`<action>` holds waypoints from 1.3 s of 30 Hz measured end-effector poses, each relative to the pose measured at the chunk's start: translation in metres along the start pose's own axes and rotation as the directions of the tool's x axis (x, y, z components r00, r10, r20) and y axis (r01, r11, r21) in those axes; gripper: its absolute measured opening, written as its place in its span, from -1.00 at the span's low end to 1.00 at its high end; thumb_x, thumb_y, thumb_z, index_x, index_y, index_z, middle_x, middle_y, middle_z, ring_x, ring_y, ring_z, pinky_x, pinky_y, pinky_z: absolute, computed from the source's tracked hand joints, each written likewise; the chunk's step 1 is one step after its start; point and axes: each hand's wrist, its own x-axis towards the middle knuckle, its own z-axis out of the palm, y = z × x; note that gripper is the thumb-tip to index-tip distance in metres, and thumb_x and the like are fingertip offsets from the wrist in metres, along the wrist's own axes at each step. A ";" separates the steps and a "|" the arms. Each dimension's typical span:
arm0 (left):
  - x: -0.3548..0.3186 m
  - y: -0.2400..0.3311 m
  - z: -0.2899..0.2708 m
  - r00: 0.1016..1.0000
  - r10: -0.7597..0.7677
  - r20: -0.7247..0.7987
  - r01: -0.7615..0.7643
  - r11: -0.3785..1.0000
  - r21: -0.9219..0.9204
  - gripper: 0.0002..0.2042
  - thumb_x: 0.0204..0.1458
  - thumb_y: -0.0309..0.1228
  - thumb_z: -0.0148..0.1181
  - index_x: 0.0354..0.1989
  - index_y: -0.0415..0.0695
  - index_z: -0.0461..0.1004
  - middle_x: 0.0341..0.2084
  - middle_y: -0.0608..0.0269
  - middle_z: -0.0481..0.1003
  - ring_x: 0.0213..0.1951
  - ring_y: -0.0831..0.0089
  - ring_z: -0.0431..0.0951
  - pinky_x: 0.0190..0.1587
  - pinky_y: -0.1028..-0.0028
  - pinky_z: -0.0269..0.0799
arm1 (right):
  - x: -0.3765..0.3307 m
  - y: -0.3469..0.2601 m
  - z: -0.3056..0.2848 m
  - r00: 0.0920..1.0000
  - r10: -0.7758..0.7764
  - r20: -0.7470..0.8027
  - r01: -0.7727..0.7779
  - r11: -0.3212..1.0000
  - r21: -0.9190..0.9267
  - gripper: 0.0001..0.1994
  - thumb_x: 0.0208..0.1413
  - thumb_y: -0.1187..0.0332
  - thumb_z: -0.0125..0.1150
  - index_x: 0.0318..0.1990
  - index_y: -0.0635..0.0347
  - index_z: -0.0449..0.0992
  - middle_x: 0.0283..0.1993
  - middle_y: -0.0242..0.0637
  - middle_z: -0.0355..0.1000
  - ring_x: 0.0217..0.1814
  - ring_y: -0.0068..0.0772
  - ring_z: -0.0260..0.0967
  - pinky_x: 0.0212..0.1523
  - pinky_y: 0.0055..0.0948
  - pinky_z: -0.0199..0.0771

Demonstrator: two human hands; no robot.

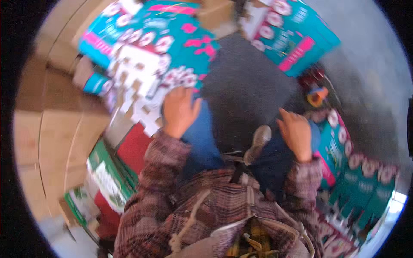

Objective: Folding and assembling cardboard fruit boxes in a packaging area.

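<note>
My left hand [178, 112] lies over my left knee in blue jeans [198, 133]. Its fingers point forward, the thumb stands apart, and it holds nothing. Just beyond it is a pile of teal, pink and white printed cardboard sheets [189, 47], some with white cut-out flaps [137, 64]. On my other knee rests my right hand [297, 134], fingers loosely stretched and nothing seen in them. Teal printed cartons [333, 144] stand close to its outer side. The picture is somewhat blurred.
Tan cardboard boxes [60, 142] are stacked along the left. Green packs [107, 170] and a red panel [134, 148] lie near my left arm. Ahead is dark grey floor [247, 81], with another teal carton [297, 38] at far right. A small orange-and-blue object [317, 96] sits nearby.
</note>
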 end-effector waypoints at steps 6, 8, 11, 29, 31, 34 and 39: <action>0.004 -0.040 0.024 0.983 0.152 0.106 -0.148 0.988 -0.043 -0.67 0.01 -0.27 0.13 -0.16 -0.29 0.48 -0.25 -0.16 0.48 -0.20 -0.06 0.46 -0.08 0.11 0.32 | 0.032 -0.012 0.047 0.999 -0.047 0.021 0.047 0.998 0.037 -0.84 -0.05 0.29 0.14 -0.42 0.20 0.45 -0.46 -0.10 0.44 -0.35 -0.10 0.46 -0.34 -0.13 0.45; 0.016 -0.055 0.041 0.960 0.208 0.185 -0.226 0.971 0.082 -0.64 0.03 -0.22 0.08 -0.21 -0.32 0.49 -0.26 -0.19 0.48 -0.20 -0.07 0.47 -0.09 0.08 0.34 | 0.032 -0.017 0.052 0.991 -0.072 -0.112 0.077 0.997 0.032 -0.84 -0.07 0.28 0.12 -0.41 0.18 0.44 -0.47 -0.22 0.44 -0.36 -0.19 0.47 -0.34 -0.23 0.45; 0.046 -0.041 0.067 0.887 0.242 0.392 -0.291 0.954 0.068 -0.66 0.03 -0.19 0.09 -0.29 -0.29 0.49 -0.37 -0.17 0.50 -0.29 -0.08 0.50 -0.20 0.06 0.37 | 0.019 -0.015 0.049 0.985 -0.055 -0.165 0.056 0.998 0.004 -0.84 -0.07 0.28 0.11 -0.40 0.17 0.42 -0.47 -0.30 0.42 -0.35 -0.25 0.46 -0.32 -0.29 0.43; 0.085 0.031 0.108 0.643 0.439 0.628 -0.428 0.886 -0.181 -0.67 0.08 -0.19 0.06 -0.48 -0.27 0.40 -0.53 -0.16 0.48 -0.40 -0.11 0.49 -0.33 0.04 0.36 | 0.018 -0.018 0.031 0.970 -0.042 -0.239 0.088 0.979 0.185 -0.88 -0.08 0.33 0.07 -0.46 0.18 0.36 -0.49 -0.29 0.36 -0.38 -0.24 0.42 -0.29 -0.27 0.39; 0.084 0.028 0.110 0.649 0.438 0.622 -0.423 0.887 -0.184 -0.68 0.08 -0.20 0.07 -0.48 -0.27 0.40 -0.53 -0.16 0.47 -0.39 -0.11 0.49 -0.33 0.04 0.36 | 0.019 -0.016 0.033 0.972 -0.045 -0.232 0.087 0.980 0.178 -0.88 -0.08 0.33 0.07 -0.46 0.18 0.36 -0.49 -0.29 0.36 -0.37 -0.24 0.42 -0.29 -0.27 0.39; 0.083 0.019 0.114 0.661 0.440 0.607 -0.427 0.887 -0.178 -0.69 0.08 -0.22 0.07 -0.48 -0.28 0.40 -0.53 -0.16 0.47 -0.39 -0.11 0.49 -0.33 0.04 0.35 | 0.021 -0.015 0.037 0.968 -0.060 -0.244 0.109 0.976 0.191 -0.87 -0.07 0.33 0.06 -0.45 0.18 0.37 -0.49 -0.28 0.37 -0.37 -0.24 0.42 -0.29 -0.27 0.39; 0.083 0.027 0.104 0.652 0.413 0.636 -0.420 0.895 -0.151 -0.70 0.07 -0.23 0.08 -0.48 -0.28 0.40 -0.52 -0.17 0.46 -0.38 -0.10 0.48 -0.33 0.04 0.35 | 0.016 -0.011 0.037 0.961 -0.069 -0.268 0.126 0.971 0.201 -0.87 -0.07 0.32 0.06 -0.44 0.19 0.37 -0.49 -0.27 0.37 -0.38 -0.24 0.43 -0.29 -0.27 0.38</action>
